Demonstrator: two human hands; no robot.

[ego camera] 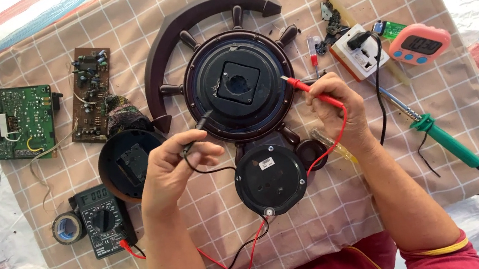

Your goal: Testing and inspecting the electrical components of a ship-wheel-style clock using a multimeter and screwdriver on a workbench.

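On the checked cloth (340, 214) a green circuit board (15, 122) and a brown circuit board (90, 93) lie at the left. A tape roll (67, 228) is near the bottom left. At the right are a white socket adapter (358, 51), a pink timer (419, 44) and a green soldering iron (442, 139).

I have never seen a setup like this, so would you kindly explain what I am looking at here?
This is one picture from a camera worn on a person's head, looking down at their two bare hands over a checked cloth. The left hand holds a black probe; the right hand holds a red probe. Both tips point at the back of a round dark clock shaped like a ship's wheel. Wires lead to a meter at the left. Around lie two circuit boards, a tape roll, a green soldering iron and a pink timer.
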